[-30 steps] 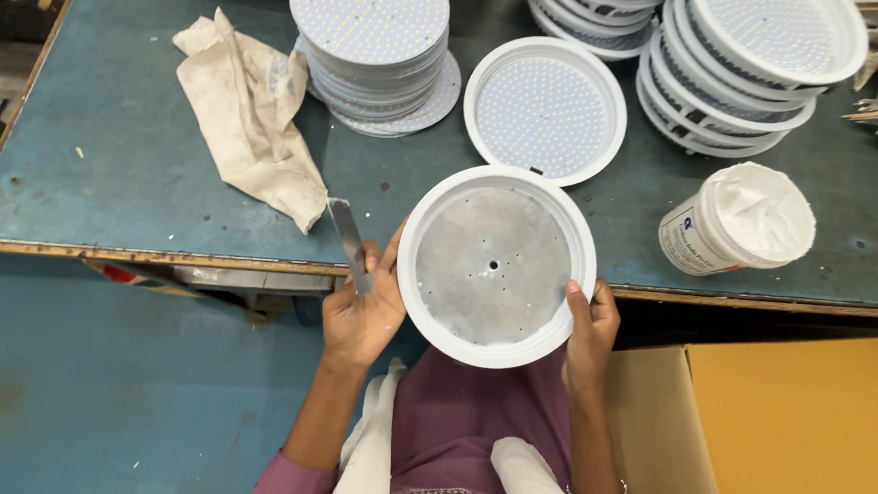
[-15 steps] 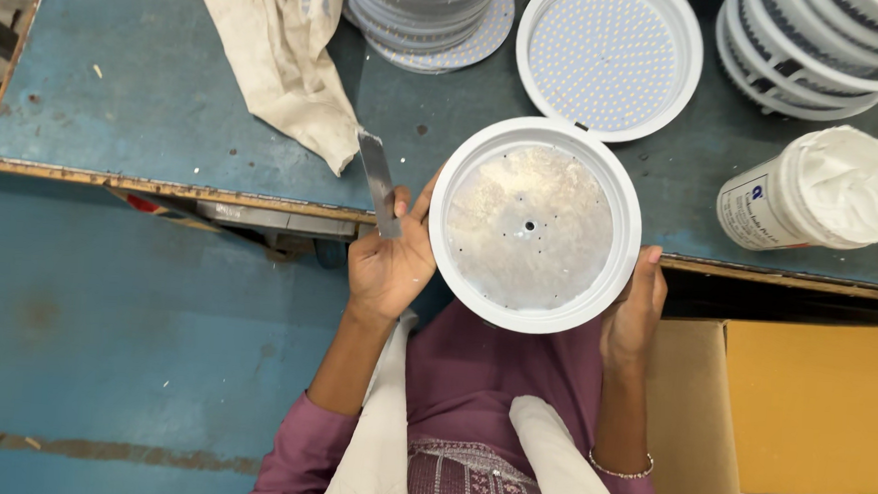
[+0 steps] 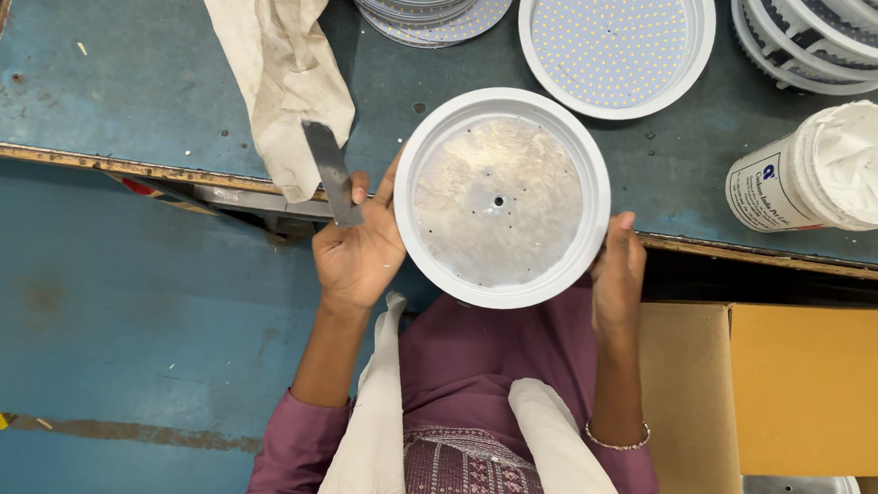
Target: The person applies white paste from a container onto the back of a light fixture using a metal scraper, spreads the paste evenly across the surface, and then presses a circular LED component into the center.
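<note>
While the round white plastic lamp housing with the dull metal plate inside (image 3: 503, 198) had sat a little higher over the tabletop a second before, it now hung at the near edge of the blue-green tabletop (image 3: 117, 80), half over the person's lap, and the view had drawn closer to it. The left hand (image 3: 359, 253) gripped the housing's rim at nine o'clock, and the same hand also pinched a flat grey metal blade (image 3: 331, 171) that pointed up toward eleven o'clock. The right hand (image 3: 618, 276) clasped the rim at three to four o'clock with curled fingers; both hands were closed on the housing. That the grip was unchanged while the piece had slid toward the body suggested, as a judgement, that the housing was being turned or looked over rather than set down. At twelve o'clock from it lay a white round tray studded with small yellow dots (image 3: 615, 41), apart from it. A crumpled cream cloth (image 3: 278, 68) draped over the tabletop edge at ten o'clock, touching the blade's upper end. A white tub of pale paste (image 3: 834, 167) stood at two to three o'clock, well apart. A yellow-brown cardboard box (image 3: 812, 387) sat at five o'clock.
</note>
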